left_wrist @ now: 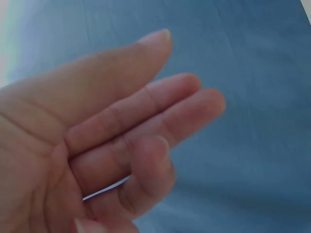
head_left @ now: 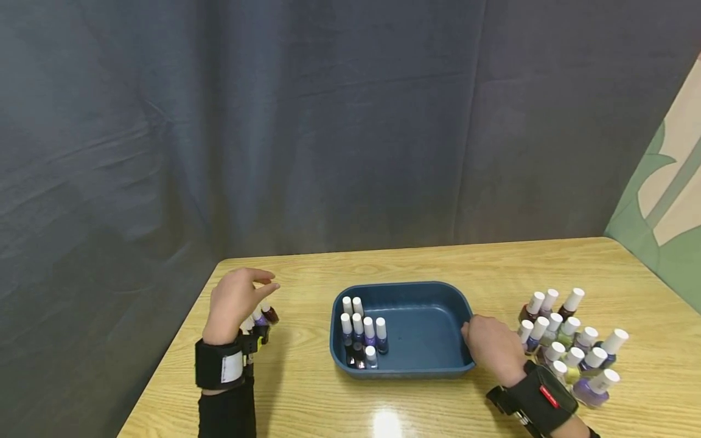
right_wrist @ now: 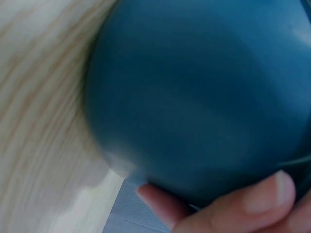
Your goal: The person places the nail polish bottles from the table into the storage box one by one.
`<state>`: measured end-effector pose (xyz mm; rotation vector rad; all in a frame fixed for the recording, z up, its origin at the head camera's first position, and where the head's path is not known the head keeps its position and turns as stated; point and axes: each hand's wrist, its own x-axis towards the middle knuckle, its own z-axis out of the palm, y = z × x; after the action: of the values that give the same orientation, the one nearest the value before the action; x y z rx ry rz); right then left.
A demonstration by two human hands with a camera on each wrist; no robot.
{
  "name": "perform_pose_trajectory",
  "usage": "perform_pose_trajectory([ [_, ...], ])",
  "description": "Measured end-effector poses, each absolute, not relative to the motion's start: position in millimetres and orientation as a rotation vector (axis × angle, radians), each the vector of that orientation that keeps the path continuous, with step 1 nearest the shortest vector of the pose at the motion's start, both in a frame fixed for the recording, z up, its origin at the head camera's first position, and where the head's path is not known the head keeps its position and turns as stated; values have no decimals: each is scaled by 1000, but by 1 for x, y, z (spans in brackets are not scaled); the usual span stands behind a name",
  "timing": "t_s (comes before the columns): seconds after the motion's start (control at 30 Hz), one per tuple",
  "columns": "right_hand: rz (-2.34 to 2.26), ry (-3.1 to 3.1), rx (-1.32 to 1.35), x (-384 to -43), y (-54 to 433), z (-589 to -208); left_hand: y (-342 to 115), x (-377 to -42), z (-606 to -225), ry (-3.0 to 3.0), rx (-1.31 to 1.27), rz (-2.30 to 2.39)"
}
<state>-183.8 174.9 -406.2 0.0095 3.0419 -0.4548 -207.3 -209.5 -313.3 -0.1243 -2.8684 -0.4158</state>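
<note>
My left hand [head_left: 235,298] is raised at the table's left side, fingers loosely bent, nothing between them. Past it in the head view, partly hidden by hand and wrist strap, are a few nail polish bottles [head_left: 269,313], one dark red and one purple. The left wrist view shows that hand [left_wrist: 116,136] against blue cloth. At the middle of the table is a blue tray [head_left: 432,371]; upright white-capped nail polish bottles [head_left: 369,333] stand along its left side. My right hand [head_left: 493,344] grips the tray's right rim, its fingertips [right_wrist: 265,196] seen at the edge in the right wrist view.
Right of my right hand, several white-capped nail polish bottles [head_left: 569,340] stand close together, in purple, yellow and dark shades. A dark curtain [head_left: 339,134] hangs behind the wooden table [head_left: 306,267]. A green-and-cream patterned surface [head_left: 668,182] is at the far right.
</note>
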Motion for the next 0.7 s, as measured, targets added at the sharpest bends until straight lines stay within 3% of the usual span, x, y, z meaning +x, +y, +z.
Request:
perform_pose_trajectory([
  [0.37, -449, 3037, 0, -184, 175, -406, -259, -199, -333, -2966, 114, -454],
  [0.7, -454, 3031, -18, -184, 176, -407, -282, -202, -345, -3145, 117, -524],
])
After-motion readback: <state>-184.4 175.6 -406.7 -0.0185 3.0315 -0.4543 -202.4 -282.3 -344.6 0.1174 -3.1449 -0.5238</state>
